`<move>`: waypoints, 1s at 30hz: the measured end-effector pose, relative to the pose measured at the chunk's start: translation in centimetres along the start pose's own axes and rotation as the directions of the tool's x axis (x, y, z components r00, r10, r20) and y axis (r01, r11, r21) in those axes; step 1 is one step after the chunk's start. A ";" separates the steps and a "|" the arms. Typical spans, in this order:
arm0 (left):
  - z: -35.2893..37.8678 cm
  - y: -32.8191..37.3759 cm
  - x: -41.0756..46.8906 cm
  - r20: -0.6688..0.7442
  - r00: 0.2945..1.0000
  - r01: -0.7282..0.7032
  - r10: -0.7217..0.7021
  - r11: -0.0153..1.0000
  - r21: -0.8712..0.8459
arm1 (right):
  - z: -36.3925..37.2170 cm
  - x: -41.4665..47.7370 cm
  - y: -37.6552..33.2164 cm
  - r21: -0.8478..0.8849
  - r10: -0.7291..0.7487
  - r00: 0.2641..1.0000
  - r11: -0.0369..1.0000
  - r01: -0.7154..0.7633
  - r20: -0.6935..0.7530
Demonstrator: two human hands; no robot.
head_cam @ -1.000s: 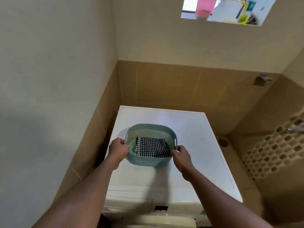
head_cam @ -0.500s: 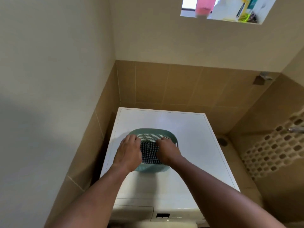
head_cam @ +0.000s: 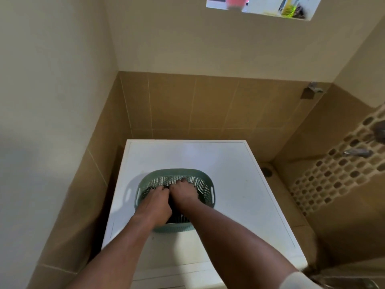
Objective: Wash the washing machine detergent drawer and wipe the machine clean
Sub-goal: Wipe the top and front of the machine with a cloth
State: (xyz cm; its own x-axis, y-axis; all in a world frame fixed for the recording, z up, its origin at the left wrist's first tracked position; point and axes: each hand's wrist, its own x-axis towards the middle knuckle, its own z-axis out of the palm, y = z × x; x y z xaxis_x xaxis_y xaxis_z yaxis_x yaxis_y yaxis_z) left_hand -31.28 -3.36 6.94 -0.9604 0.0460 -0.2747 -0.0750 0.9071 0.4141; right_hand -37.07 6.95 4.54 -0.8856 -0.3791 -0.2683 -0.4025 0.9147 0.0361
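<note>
A white washing machine (head_cam: 233,184) stands in the tiled corner, seen from above. On its lid sits a green perforated basket (head_cam: 205,185) holding a black-and-white checked cloth (head_cam: 177,217), mostly hidden under my hands. My left hand (head_cam: 155,202) and my right hand (head_cam: 184,193) are both down inside the basket, side by side, with fingers curled onto the cloth. The detergent drawer front (head_cam: 158,286) is just visible at the bottom edge.
Tan tiled walls close in behind and left of the machine. A floor drain (head_cam: 266,171) lies to the right, with a tap (head_cam: 357,152) on the mosaic wall. A high window ledge (head_cam: 260,6) holds bottles and a pink item.
My hands let go of the basket's sides and moved into it onto the checked cloth. They have since drawn together and closed on it.
</note>
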 end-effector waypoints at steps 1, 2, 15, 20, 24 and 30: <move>-0.1 0.2 0.1 -0.013 1.000 0.004 -0.004 1.000 -0.005 | -0.3 0.0 0.2 -0.001 -0.014 0.999 1.000 0.014 -0.030; -0.3 0.5 0.1 -0.035 0.999 0.004 -0.005 1.000 -0.006 | -0.7 0.0 0.5 0.007 -0.032 0.998 0.999 0.033 -0.050; -12.1 13.0 3.9 -0.025 0.974 -0.226 0.225 0.963 -0.145 | -13.4 -7.1 14.8 0.786 -0.120 0.991 0.617 0.030 0.056; -13.8 19.1 5.7 -0.138 0.955 -0.289 0.261 0.923 -0.256 | -15.2 -8.2 23.0 0.804 -0.105 0.990 0.595 -0.016 0.097; -10.6 23.4 7.8 -0.266 0.928 -0.330 0.261 0.908 -0.258 | -14.7 -6.5 29.4 0.606 0.043 0.997 0.796 0.004 -0.064; -2.6 25.6 11.3 -0.366 0.910 -0.233 0.194 0.970 -0.064 | -9.8 -3.8 34.5 0.300 -0.023 0.944 0.946 0.127 -0.329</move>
State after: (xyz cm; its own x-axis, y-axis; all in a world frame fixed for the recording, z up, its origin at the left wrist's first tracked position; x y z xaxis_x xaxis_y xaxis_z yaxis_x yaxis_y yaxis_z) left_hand -44.80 19.28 16.68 -0.9869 0.0649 0.1479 0.1335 0.8429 0.5212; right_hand -49.83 38.61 16.24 -0.9032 -0.4247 0.0623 -0.4237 0.8586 -0.2885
